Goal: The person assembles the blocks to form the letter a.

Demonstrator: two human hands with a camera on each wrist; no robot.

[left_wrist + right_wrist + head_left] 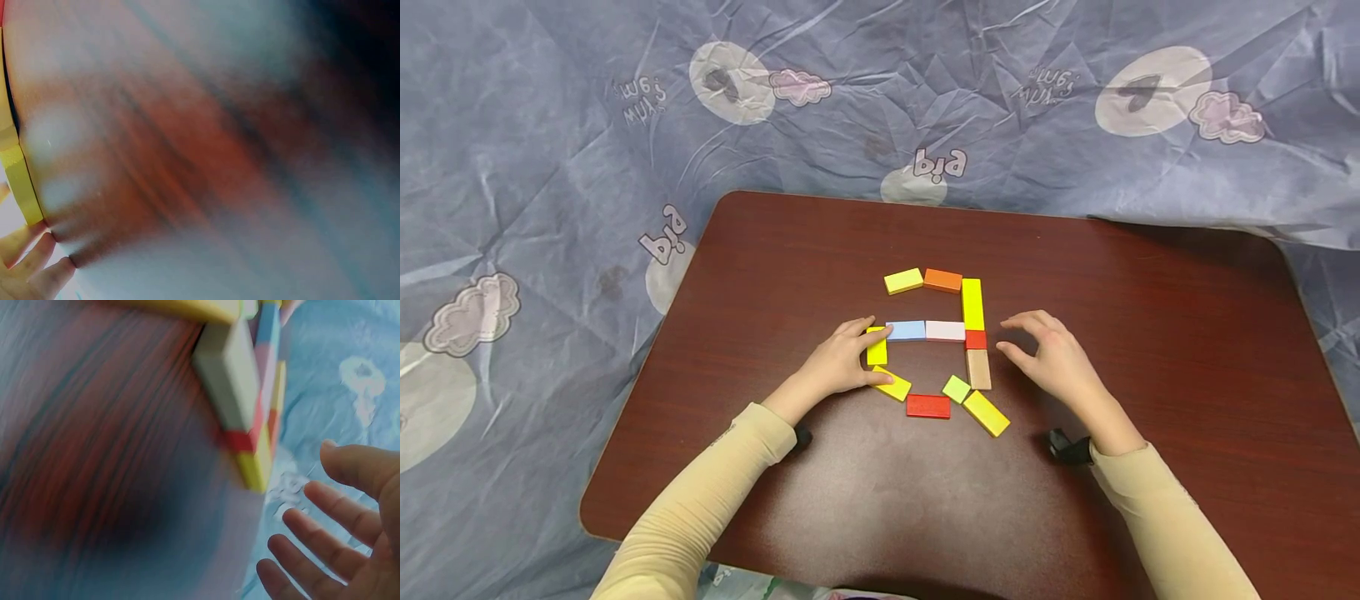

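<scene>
In the head view my left hand (842,358) lies at the left side of a block outline. Its index finger reaches over the top of a yellow block (877,354) to the end of a blue block (906,332); the thumb touches a slanted yellow block (898,387). A pale pink block (945,332) continues the blue one to a small red block (976,340). My right hand (1048,350), fingers apart and holding nothing, hovers right of that red block and a tan block (978,369). Above them stands a long yellow block (973,305).
An orange block (943,281) and a light yellow block (903,282) form the top row. Along the bottom lie a red block (928,407), a small green block (957,389) and a slanted yellow block (987,414). Beneath is a brown table (1150,333); patterned cloth (865,100) hangs behind.
</scene>
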